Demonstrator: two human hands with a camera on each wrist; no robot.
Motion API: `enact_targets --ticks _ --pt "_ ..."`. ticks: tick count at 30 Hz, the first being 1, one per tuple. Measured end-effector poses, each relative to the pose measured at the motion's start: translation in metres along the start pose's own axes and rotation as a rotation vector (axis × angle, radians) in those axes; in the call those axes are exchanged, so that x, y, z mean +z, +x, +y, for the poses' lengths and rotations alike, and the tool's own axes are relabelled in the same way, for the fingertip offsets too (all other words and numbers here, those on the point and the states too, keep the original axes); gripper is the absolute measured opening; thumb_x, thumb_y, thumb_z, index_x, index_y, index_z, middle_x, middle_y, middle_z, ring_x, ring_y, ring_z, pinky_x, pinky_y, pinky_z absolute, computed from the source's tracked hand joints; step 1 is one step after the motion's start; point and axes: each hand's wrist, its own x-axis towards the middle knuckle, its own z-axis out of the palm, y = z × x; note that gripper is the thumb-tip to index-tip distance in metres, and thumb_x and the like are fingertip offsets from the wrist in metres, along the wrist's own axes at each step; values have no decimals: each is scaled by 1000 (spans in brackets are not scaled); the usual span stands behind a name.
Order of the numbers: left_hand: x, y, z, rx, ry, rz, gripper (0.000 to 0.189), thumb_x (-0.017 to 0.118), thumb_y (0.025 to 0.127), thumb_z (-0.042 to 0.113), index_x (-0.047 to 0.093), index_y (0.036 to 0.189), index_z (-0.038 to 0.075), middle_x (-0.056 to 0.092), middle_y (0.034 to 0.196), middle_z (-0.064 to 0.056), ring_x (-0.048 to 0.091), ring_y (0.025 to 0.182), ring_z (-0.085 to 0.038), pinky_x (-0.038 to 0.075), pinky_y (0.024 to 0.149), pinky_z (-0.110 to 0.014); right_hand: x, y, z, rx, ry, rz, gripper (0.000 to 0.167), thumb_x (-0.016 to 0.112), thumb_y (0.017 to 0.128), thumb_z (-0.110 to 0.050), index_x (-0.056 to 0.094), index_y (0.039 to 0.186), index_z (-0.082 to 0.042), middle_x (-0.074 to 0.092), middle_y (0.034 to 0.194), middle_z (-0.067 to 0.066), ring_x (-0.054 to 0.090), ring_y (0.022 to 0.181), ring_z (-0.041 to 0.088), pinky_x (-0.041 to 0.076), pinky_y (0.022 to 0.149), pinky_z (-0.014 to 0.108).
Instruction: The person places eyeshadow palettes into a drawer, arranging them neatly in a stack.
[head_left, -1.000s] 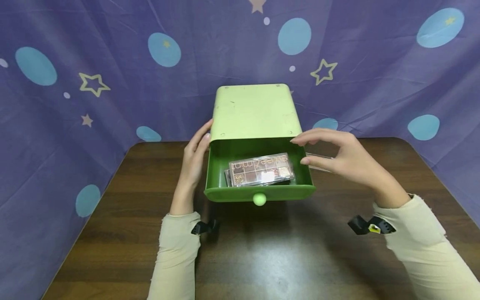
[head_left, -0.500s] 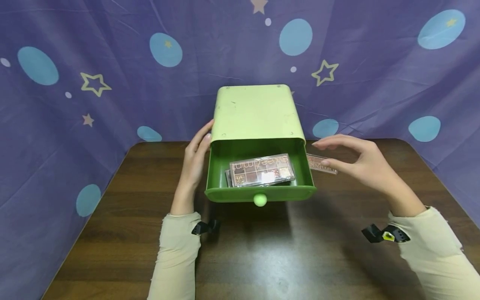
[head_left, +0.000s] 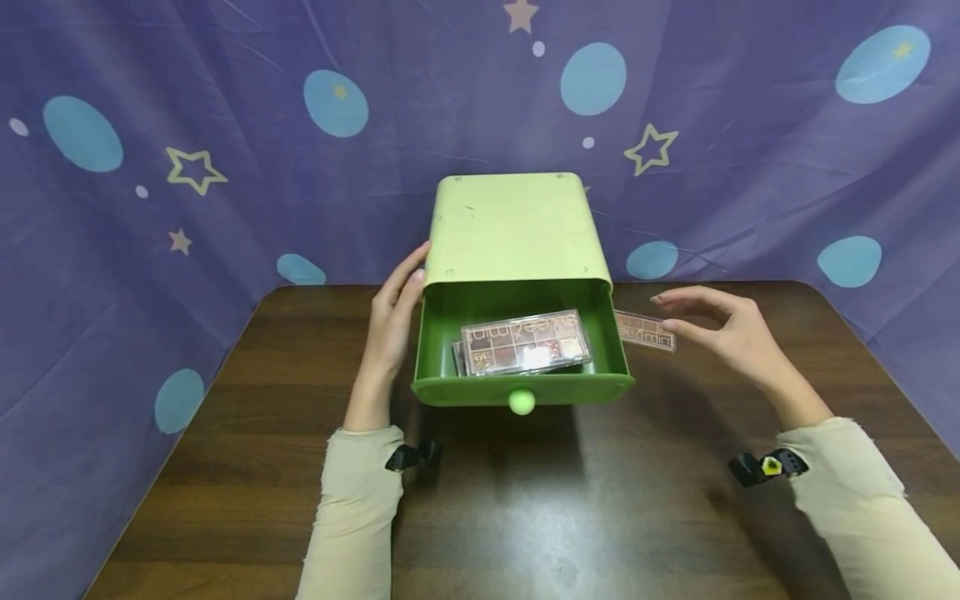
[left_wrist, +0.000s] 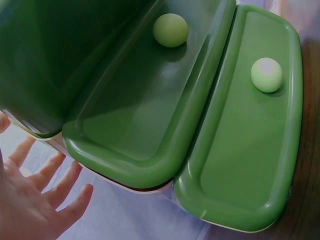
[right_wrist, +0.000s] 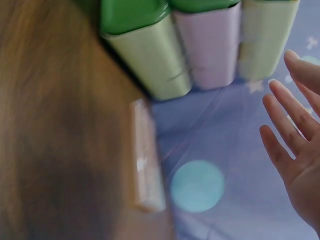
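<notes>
Your left hand [head_left: 388, 325] is touching the left side of the cabinet [head_left: 519, 227] with spread fingers, gripping nothing. Your right hand [head_left: 738, 337], fingers wide apart, is holding nothing beside the palette [head_left: 645, 332] lying near the back edge of the table [head_left: 637, 517]; other palettes [head_left: 521, 342] are lying in the pulled-out drawer [head_left: 461, 392].

Tabletop [head_left: 551, 533] glare, soft shadows, blur (right wrist view)

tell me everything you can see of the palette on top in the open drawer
The palette is a flat, rectangular box with a clear, shiny, plastic-looking lid, upside-down lettering and a grid of brownish and glittery pans. Closed, it lies askew in the open top drawer, over another case. Neither the left hand nor the right hand touches it.
</notes>
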Motion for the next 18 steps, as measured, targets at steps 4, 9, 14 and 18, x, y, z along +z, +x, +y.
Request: enact_targets --ticks 4,9,14,18 --pt "0 0 1 2 3 -3 43 47 104 23 51 145 10 52 144 -3 53 111 -12 44 93 -29 0 -1 13 47 -11 21 31 73 85 6 69 116 5 71 113 12 66 98 3 50 82 16" --pt "0 0 0 4 3 -9 43 47 104 23 51 146 10 51 145 -2 52 113 -13 44 93 -29 -2 -1 18 69 -24 67 29 72 87 5 67 115 10 71 110 16 66 93 2 49 79 15" --pt "0 1 0 9 8 -12 44 47 104 23 51 146 11 51 145 -1 52 115 -13 43 94 -29 -3 0 49 117 -41 80 31 74 88 -2 68 117 5 72 112 8 66 94 5 48 79 14" --pt "-1 0 -1 8 8 -10 44 47 104 24 51 146 11 51 145 -2 52 115 -13 43 94 -30 -1 2 71 183 -82 59 32 76 88 -9 70 119 -2 71 115 9 64 98 9 47 81 17"
